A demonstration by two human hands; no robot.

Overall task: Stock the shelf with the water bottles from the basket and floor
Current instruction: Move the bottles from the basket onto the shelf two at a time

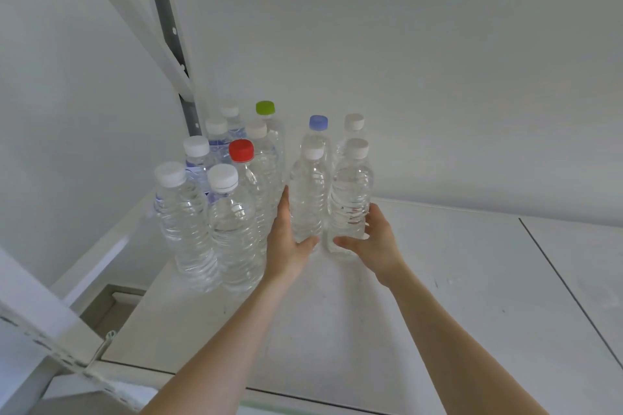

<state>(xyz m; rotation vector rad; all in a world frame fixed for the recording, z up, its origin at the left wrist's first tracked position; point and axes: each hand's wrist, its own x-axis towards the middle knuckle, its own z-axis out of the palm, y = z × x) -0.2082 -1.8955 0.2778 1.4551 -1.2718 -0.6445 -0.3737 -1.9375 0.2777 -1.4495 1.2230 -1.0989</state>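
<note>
Water bottles on a white shelf board (438,280), seen from above and in front. Both arms reach forward over the board.

The left hand (290,246) grips the left bottle (308,199) low on its body. Its fingers lie up the bottle's left side and the thumb curls across the front near the base. The right hand (372,242) grips the right bottle (350,192) in mirror fashion, with the thumb across the front near the base and the fingers wrapped round the right side.

Both bottles are clear with white caps. Each stands with its long axis vertical, cap up and base at the board; whether the bases rest fully on it cannot be told. The two stand just beside each other, with a narrow gap between them.

Directly behind them, nearer the wall (438,77), stand a blue-capped bottle (318,122) and a white-capped rear bottle (354,121), also upright.

To the left, near the grey upright post (168,27), is a close-packed group of upright bottles. It includes a red-capped bottle (241,150), a green-capped bottle (265,108) and two front bottles (232,229) with white caps. The left hand's fingers lie between this group and the left bottle.

A dark seam (566,280) crosses the board at right.
</note>
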